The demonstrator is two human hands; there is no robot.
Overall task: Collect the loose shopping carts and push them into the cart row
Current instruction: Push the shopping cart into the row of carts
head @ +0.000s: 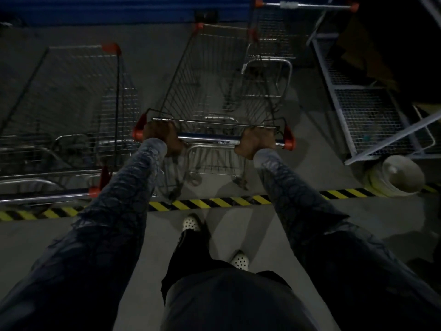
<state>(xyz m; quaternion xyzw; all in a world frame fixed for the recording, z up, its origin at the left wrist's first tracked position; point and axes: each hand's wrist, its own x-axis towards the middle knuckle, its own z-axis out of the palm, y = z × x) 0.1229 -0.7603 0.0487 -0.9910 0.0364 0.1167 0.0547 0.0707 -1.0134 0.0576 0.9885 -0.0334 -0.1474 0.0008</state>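
Left hand [161, 137] and right hand [254, 142] clenched on cart handle [210, 137], cart basket [214, 91] just ahead

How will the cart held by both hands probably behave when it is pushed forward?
The held cart should roll easily: it stands on wheels and its basket looks empty. Its wire frame looks stiff. With the left hand and right hand set wide, it should steer straight.

text: none legible | cart handle [210, 137] – small print, too blurred
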